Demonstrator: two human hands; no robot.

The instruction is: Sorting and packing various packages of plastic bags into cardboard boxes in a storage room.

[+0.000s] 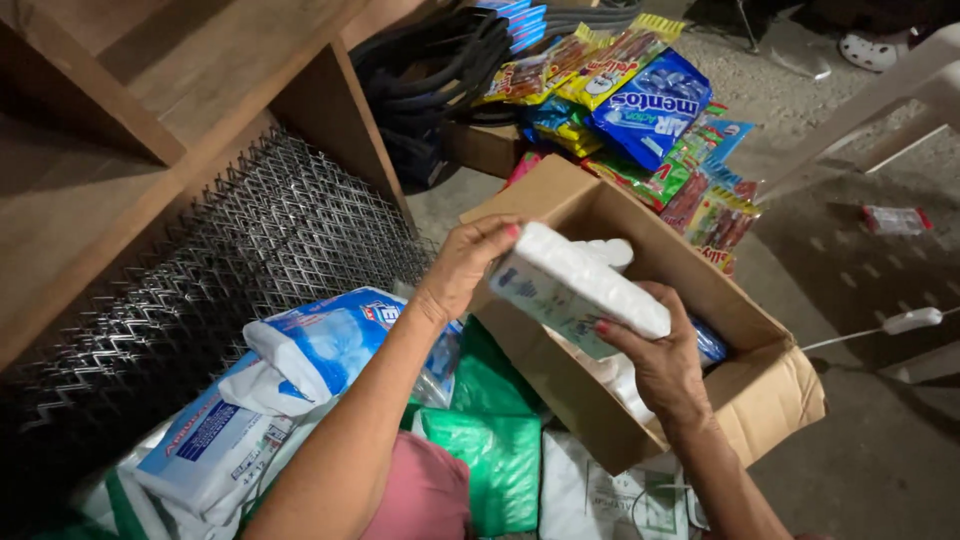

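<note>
Both my hands hold a white plastic-wrapped pack with pale blue-green print, tilted over an open cardboard box. My left hand grips the pack's upper left end. My right hand holds its lower edge from beneath. Inside the box lie more white packs and a bit of blue wrapper, partly hidden by my hands.
Colourful candy and snack bags are piled behind the box. White-and-blue packs and green packs lie at lower left. A metal mesh sheet leans under a wooden shelf. A white plastic chair stands at right, black hoses behind.
</note>
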